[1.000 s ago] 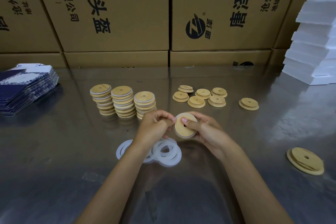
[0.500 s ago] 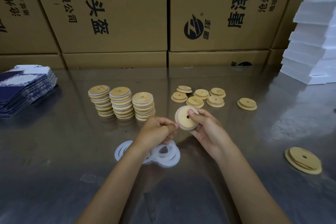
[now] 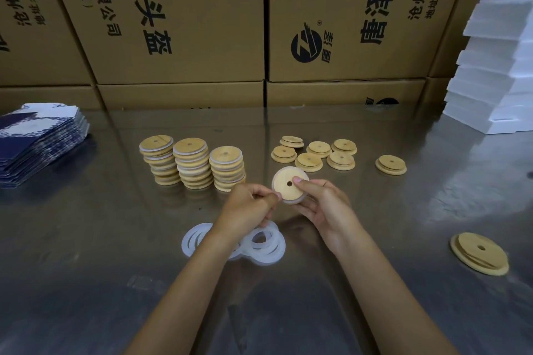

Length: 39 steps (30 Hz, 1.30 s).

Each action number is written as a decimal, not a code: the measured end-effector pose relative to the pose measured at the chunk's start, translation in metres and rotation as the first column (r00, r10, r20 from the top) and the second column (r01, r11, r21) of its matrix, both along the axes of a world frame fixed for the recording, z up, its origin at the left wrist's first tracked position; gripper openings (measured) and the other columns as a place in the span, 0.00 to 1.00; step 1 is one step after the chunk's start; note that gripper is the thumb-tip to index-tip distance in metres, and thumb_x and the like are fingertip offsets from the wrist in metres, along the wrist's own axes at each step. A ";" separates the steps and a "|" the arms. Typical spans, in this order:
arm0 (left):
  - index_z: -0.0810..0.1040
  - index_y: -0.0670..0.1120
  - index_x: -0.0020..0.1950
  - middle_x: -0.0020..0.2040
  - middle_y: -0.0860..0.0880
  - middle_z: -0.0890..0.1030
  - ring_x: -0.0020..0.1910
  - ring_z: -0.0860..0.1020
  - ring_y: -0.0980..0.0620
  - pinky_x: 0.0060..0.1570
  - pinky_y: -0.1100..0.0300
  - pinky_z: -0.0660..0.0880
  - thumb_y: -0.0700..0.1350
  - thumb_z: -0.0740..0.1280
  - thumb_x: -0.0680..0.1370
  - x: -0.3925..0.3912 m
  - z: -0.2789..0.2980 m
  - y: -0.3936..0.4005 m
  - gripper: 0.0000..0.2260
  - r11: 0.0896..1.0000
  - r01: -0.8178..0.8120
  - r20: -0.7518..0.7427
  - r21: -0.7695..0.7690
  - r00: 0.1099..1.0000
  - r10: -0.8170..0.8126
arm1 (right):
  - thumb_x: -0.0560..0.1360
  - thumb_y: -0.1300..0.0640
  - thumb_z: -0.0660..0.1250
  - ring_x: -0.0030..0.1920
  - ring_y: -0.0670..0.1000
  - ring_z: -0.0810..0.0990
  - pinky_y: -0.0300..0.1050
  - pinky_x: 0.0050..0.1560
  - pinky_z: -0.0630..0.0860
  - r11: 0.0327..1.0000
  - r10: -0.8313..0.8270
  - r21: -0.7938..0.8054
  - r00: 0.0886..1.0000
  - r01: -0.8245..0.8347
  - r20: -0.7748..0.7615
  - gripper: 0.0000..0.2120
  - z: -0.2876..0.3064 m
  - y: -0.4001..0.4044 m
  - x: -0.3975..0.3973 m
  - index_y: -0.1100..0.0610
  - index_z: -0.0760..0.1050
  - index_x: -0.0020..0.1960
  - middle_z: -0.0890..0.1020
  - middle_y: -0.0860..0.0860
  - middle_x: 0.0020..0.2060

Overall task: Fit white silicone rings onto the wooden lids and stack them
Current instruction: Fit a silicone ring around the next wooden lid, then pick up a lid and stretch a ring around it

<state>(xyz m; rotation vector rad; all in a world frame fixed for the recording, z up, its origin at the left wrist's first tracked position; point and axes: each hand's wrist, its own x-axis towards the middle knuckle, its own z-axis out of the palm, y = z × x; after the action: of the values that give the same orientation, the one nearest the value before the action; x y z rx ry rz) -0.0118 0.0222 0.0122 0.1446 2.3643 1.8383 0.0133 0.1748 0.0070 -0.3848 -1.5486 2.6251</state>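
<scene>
While the right hand pinches a wooden lid, thumb on its face, fingers behind, a white ring shows at its rim. Left hand, fingers curled, touches the lid's near-left edge; whether it grips anything, cannot tell. Done: three stacks of ringed lids mid-counter. Left: bare lids toward the far edge, loose rings beneath the wrists. Both forearms reach forward, lid raised above the counter.
</scene>
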 end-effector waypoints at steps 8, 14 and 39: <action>0.71 0.49 0.52 0.51 0.43 0.80 0.42 0.82 0.47 0.36 0.54 0.82 0.46 0.76 0.72 0.001 0.003 0.003 0.16 0.990 -0.080 -0.062 0.113 0.994 0.088 | 0.73 0.61 0.75 0.46 0.55 0.87 0.44 0.46 0.83 0.994 0.104 0.035 0.995 -0.104 -0.002 0.10 0.002 -0.006 0.002 0.60 0.74 0.48 0.87 0.61 0.48; 0.67 0.56 0.67 0.60 0.58 0.75 0.58 0.75 0.61 0.55 0.65 0.72 0.50 0.77 0.69 0.003 -0.006 0.002 0.30 0.978 -0.108 -0.439 -0.179 0.898 0.019 | 0.74 0.55 0.75 0.42 0.52 0.82 0.51 0.53 0.82 0.973 0.117 0.197 0.993 -0.117 0.015 0.09 0.002 -0.012 0.003 0.60 0.79 0.46 0.82 0.56 0.40; 0.77 0.46 0.64 0.66 0.42 0.70 0.65 0.67 0.42 0.61 0.45 0.66 0.47 0.68 0.77 -0.024 -0.010 -0.040 0.16 0.659 -0.670 -0.787 -0.341 0.587 0.189 | 0.79 0.53 0.69 0.38 0.51 0.83 0.43 0.42 0.80 0.950 0.162 0.259 0.985 -0.174 0.066 0.11 0.005 -0.013 0.005 0.61 0.82 0.52 0.88 0.56 0.45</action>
<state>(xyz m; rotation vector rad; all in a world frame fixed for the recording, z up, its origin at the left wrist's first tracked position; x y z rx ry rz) -0.0356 -0.0183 0.0027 0.1786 3.7591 1.0802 0.0180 0.1615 0.0123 -0.3046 -1.9972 2.4911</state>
